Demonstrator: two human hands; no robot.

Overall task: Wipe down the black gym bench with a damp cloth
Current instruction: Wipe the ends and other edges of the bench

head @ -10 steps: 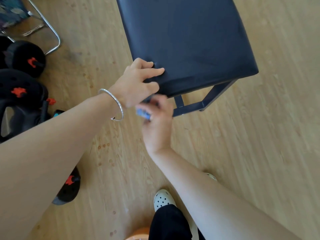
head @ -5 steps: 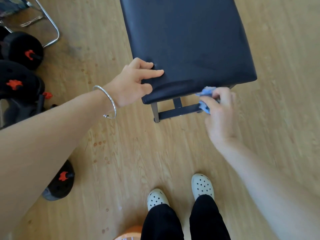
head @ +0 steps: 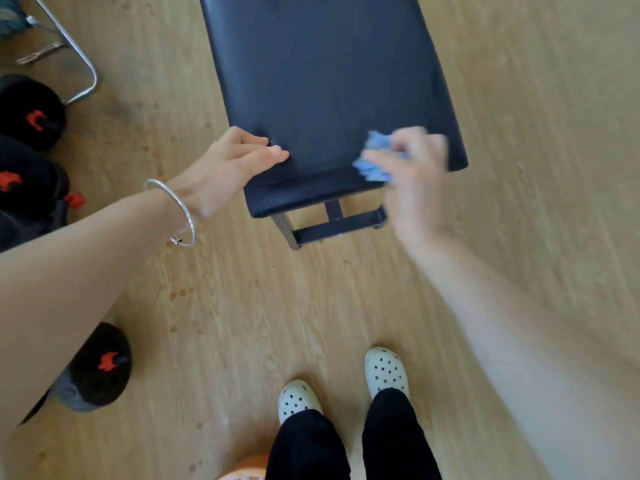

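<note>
Crumpled blue cloth (head: 375, 161) now atop bench (head: 322, 81)

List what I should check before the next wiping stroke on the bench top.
1. The blue cloth is held in the right hand: ok.
2. Cloth touching the bench pad at its near right corner: cannot tell, blurred.
3. The left hand rests on the pad's near left corner, steadying it: ok.
4. Visible pad surface free of objects: ok.
5. Cloth damp: cannot tell.
6. Both shoes stand back from the bench frame: ok.
</note>
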